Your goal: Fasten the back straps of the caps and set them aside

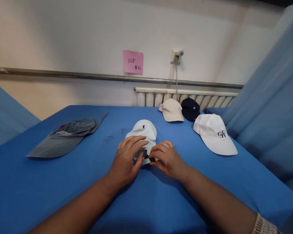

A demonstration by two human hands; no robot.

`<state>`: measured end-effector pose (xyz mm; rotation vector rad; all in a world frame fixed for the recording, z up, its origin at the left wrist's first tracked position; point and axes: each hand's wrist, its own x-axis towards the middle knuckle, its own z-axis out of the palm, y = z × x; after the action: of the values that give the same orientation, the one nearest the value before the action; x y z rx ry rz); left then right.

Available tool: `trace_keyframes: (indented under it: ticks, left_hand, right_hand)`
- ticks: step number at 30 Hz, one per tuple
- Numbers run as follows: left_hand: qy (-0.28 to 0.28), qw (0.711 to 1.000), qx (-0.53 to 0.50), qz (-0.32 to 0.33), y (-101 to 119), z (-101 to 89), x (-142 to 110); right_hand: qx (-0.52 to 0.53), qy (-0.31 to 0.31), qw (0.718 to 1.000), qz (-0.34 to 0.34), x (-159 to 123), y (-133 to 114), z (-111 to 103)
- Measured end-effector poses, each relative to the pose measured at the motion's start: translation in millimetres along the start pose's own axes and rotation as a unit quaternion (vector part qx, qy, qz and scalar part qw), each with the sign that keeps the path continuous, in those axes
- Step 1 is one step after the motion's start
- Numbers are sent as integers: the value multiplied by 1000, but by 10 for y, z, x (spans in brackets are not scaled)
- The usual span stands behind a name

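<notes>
A pale mint baseball cap [144,132] with a small dark emblem lies in the middle of the blue-covered table, its back opening and strap turned towards me. My left hand [127,159] grips the left side of the opening, fingers curved over the crown and thumb near the strap. At the right side, my right hand [168,158] pinches the strap end, where a dark patch shows between thumb and fingers. Both hands hide part of the cap's lower edge.
A washed grey cap [73,133] lies at the left. Beige [172,110] and navy [190,109] caps sit at the back, and a white cap [215,135] at the right. Behind stand a radiator [148,97] and wall; a blue curtain [271,97] hangs at the right.
</notes>
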<state>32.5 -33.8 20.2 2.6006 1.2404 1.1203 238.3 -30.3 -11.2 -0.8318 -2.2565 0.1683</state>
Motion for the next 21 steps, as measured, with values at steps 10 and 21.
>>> trace_keyframes:
  ticks: [10,21]
  left_hand:
    - [-74,985,-65,-140,-187,174,-19]
    - [-73,981,-80,-162,-105,157,-55]
  right_hand:
    - [71,163,966,189,-66,54,100]
    - [652,89,604,450,-38,-351,296]
